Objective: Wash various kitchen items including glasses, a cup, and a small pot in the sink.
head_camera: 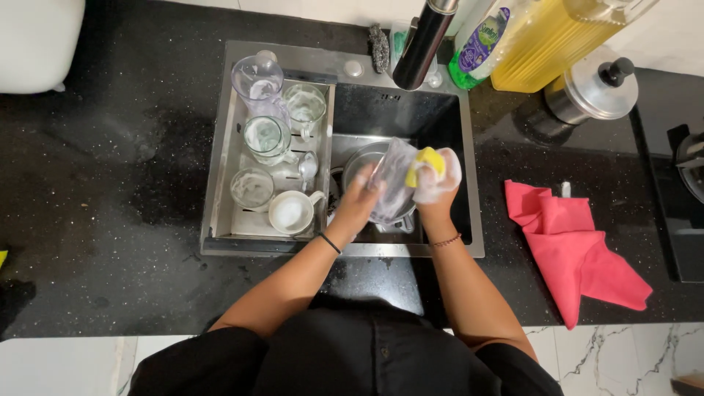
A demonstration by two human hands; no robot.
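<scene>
Over the steel sink (477, 220), my left hand (357, 204) grips a clear, soapy glass (392, 180) tilted on its side. My right hand (438, 183), covered in foam, presses a yellow sponge (427, 161) against the glass's upper end. A metal bowl (359, 158) lies in the basin just behind the glass, partly hidden by it.
A drain tray (220, 205) in the sink's left half holds several soapy glasses, a clear jug (257, 77), a white mug (290, 213) and a spoon. The tap (424, 44), a dish soap bottle (477, 44), a yellow container, a steel lidded pot (592, 92) and a red cloth (572, 249) sit on the black counter.
</scene>
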